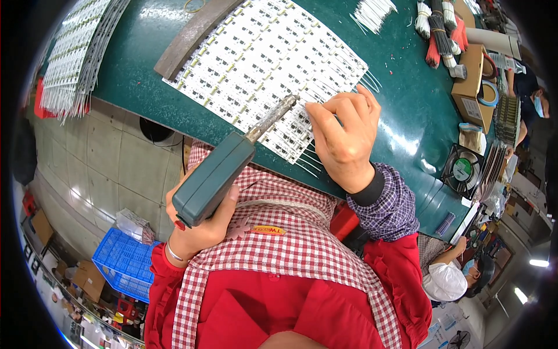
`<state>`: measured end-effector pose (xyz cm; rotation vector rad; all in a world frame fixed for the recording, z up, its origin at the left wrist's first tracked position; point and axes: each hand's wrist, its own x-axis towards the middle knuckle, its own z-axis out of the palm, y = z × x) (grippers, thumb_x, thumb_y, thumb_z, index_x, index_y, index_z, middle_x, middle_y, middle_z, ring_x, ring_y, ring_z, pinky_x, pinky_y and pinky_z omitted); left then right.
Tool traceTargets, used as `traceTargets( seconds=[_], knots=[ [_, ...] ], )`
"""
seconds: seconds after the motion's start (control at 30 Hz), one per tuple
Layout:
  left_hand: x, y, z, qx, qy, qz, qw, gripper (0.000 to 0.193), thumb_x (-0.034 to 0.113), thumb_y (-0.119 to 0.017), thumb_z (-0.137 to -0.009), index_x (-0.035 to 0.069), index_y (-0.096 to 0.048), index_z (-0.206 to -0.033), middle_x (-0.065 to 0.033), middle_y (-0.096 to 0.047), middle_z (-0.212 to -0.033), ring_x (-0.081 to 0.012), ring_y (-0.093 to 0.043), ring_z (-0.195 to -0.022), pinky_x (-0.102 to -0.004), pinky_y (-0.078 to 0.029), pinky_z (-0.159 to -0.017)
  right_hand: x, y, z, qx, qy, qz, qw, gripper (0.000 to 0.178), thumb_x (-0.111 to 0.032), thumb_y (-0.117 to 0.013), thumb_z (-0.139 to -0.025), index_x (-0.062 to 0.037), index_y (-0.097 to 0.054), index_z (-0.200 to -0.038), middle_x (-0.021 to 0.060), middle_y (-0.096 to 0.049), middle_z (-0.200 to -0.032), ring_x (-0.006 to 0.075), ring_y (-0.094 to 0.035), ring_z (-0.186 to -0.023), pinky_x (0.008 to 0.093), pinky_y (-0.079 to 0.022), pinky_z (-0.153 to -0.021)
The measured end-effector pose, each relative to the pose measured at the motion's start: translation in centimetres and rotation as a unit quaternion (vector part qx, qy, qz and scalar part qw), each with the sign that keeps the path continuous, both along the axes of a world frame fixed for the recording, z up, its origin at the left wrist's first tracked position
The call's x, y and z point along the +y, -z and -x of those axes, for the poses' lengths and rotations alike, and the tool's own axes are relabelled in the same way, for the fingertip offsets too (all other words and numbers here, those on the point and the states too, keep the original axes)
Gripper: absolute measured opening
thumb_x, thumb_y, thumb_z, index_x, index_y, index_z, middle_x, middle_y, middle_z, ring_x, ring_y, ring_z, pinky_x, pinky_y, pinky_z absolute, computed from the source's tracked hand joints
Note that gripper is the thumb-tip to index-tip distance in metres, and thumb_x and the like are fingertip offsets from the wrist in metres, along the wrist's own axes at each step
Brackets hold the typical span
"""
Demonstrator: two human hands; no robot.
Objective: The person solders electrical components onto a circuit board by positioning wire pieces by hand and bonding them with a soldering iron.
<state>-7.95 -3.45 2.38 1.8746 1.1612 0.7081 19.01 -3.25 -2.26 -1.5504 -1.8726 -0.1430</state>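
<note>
Head view: white rectangular circuit-board panel (250, 64), dotted with small dark parts, lies on a glossy dark-green tabletop (407, 99); take it as landmark. Left hand (204, 228) is wrapped round the boxy dark-green handle of a soldering tool (215, 177) with a scorched metal barrel, its tip over the panel's lower right part; contact not certain. Right hand (347, 134) hovers at the panel's right edge, thumb and forefinger drawn together near that tip; cannot tell whether a wire is pinched. Thin white wires (372, 80) poke past that edge. Step in hand, by my reading: soldering wires to the boards; next move calls for a steady tip and a wire end held true to its pad. Grey-brown flat bar (195, 38) along the panel's left edge; stack of similar white panels (81, 52) farther left. Right of the panel: bundled red, black and white wires (442, 35), brown cardboard box (471, 87), square black fan (462, 166). Below left, pale tiled floor (104, 151), blue plastic crate (122, 264). Co-worker in white (447, 282), far lower right.
</note>
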Motion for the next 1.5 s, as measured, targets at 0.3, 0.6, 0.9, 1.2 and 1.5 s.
traceTargets(
  seconds=[0.3,0.6,0.9,1.2,1.5],
  knots=[
    [0.2,-0.3,-0.3,-0.016,0.012,0.025,0.999,0.021,-0.003,-0.075,-0.076,-0.007,-0.073,-0.097,-0.0182,-0.073,-0.092,-0.0282,-0.072,-0.076,-0.0341,-0.057,-0.068,0.0,0.2,0.1,-0.004,-0.007,0.013,1.000,0.022,0.001,-0.071,-0.073,-0.0084,-0.070,-0.092,0.0005,-0.054,-0.078,0.0207,-0.059,-0.082,0.0535,-0.040,-0.101],
    [0.1,0.2,0.5,-0.001,0.047,-0.008,0.999,0.020,0.002,-0.077,-0.083,-0.004,-0.073,-0.102,-0.0120,-0.072,-0.090,-0.0205,-0.068,-0.072,-0.0309,-0.054,-0.063,-0.1,0.1,0.1,-0.008,-0.003,0.015,1.000,0.022,0.001,-0.071,-0.072,-0.0082,-0.069,-0.092,0.0008,-0.054,-0.077,0.0205,-0.059,-0.082,0.0534,-0.041,-0.101],
    [-0.7,-0.1,1.1,0.003,0.004,0.097,0.995,0.025,-0.003,-0.071,-0.087,-0.006,-0.074,-0.112,-0.0259,-0.070,-0.115,-0.0361,-0.071,-0.100,-0.0410,-0.057,-0.089,-0.2,-0.7,-0.3,-0.021,0.001,0.040,0.999,0.023,-0.002,-0.077,-0.070,-0.0096,-0.070,-0.091,0.0006,-0.057,-0.080,0.0217,-0.059,-0.082,0.0526,-0.044,-0.097],
    [-0.4,-0.5,-0.4,-0.091,-0.092,0.152,0.980,0.022,0.000,-0.073,-0.090,-0.008,-0.072,-0.110,-0.0160,-0.074,-0.108,-0.0233,-0.073,-0.091,-0.0350,-0.057,-0.079,6.2,-0.7,-8.8,-0.048,0.107,-0.020,0.993,0.017,-0.009,-0.079,-0.078,-0.0073,-0.072,-0.093,0.0058,-0.063,-0.092,0.0279,-0.059,-0.092,0.0410,-0.045,-0.080],
    [-0.2,0.6,-1.2,-0.053,-0.107,0.132,0.984,0.020,0.002,-0.075,-0.089,-0.007,-0.073,-0.107,-0.0127,-0.076,-0.103,-0.0182,-0.073,-0.086,-0.0312,-0.056,-0.071,9.3,1.7,-12.0,-0.133,0.144,-0.015,0.980,0.017,-0.016,-0.080,-0.076,-0.0081,-0.069,-0.086,0.0056,-0.060,-0.091,0.0268,-0.057,-0.094,0.0414,-0.045,-0.081]
  ],
)
